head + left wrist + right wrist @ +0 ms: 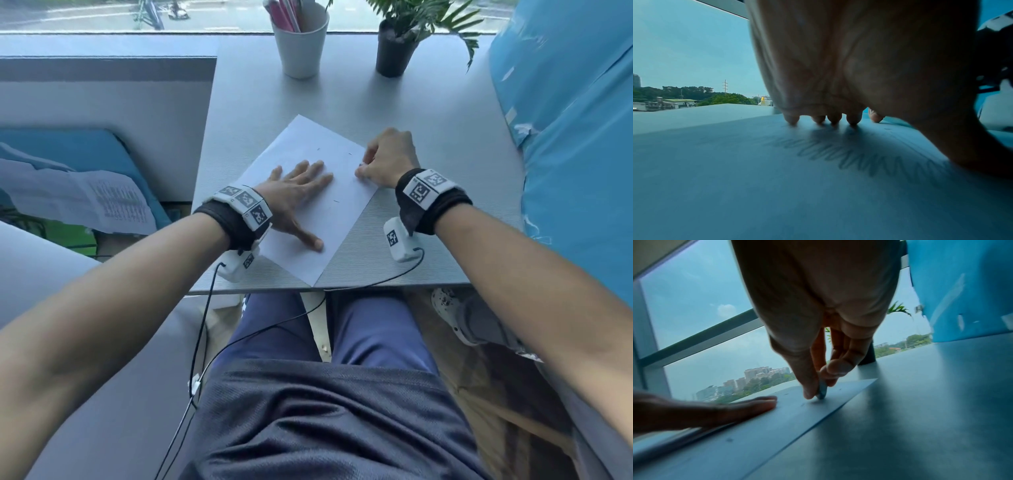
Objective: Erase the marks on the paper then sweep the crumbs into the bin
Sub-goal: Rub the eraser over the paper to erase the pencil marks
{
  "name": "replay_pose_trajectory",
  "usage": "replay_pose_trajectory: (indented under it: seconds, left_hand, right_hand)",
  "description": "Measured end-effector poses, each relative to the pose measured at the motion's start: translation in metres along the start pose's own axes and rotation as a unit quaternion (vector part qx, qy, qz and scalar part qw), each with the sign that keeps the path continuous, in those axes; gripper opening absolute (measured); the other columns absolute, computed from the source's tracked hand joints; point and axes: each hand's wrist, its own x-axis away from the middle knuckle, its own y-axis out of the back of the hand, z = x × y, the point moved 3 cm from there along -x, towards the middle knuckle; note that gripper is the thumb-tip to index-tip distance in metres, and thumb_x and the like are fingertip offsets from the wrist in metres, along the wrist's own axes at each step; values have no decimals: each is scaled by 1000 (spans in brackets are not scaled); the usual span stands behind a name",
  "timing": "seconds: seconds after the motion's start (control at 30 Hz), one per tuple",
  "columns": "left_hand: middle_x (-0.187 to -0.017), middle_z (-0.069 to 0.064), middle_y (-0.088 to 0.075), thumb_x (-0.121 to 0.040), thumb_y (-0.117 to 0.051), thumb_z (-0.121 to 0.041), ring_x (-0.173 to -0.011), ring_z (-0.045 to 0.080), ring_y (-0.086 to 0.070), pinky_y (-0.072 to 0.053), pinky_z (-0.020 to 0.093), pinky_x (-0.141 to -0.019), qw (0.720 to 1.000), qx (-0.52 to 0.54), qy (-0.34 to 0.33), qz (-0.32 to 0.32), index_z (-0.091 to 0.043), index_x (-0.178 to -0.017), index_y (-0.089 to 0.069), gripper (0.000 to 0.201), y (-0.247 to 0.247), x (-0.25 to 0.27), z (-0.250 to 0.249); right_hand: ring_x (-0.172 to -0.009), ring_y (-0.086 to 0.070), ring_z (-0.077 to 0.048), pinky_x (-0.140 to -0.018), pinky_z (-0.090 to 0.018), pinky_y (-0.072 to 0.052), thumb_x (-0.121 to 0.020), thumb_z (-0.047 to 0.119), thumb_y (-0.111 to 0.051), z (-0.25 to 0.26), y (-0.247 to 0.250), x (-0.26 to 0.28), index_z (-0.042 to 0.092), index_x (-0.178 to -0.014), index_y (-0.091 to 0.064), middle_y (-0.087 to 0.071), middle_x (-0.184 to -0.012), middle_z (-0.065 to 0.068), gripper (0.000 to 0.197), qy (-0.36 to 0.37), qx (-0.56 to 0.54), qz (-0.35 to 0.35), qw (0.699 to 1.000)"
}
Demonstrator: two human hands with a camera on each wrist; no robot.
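A white sheet of paper [310, 164] lies skewed on the grey table [428, 144]. My left hand [296, 186] lies flat on its middle with the fingers spread, pressing it down. Under that palm a zigzag pencil scribble [869, 160] shows in the left wrist view. A few small dark marks [336, 201] dot the sheet. My right hand [385, 161] pinches a small grey eraser [822, 390] between thumb and fingers, its tip on the paper near the right edge.
A white cup [301, 44] of pink pens and a dark pot with a plant [397, 48] stand at the table's far side. A blue plastic-wrapped bulk [565, 120] lines the right edge. Printed paper [85, 198] lies lower left.
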Motion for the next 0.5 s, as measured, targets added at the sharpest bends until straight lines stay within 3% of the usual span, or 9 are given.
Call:
replay_pose_trajectory:
  seconds: [0.17,0.3,0.5]
  left_hand:
    - [-161,-4,27,-47,-62,-91,-147,17,26,10,58,-118,1000,3,5,12,-29,-155,17,148,-2,-2,1]
    - [-160,-2,29,-42,-62,-92,-146,20,28,11,60,-117,1000,-1,5,22,-29,-154,20,153,-2,-3,-1]
    - [-161,-4,28,-41,-67,-91,-146,18,29,15,57,-117,1000,0,4,5,-29,-155,18,155,-5,-2,2]
  right_hand:
    - [-64,-61,-12,-63,-22,-50,-69,17,-76,34,-26,43,17,-66,-70,-67,-72,0,7,71,-6,29,997]
    - [-64,-55,-7,-61,-18,-42,-70,19,-81,53,-46,80,14,-68,-73,-62,-70,4,10,149,-11,125,981]
    - [-67,-63,-12,-65,-21,-52,-68,22,-78,32,-18,34,15,-68,-74,-70,-71,-1,9,56,-25,31,998]
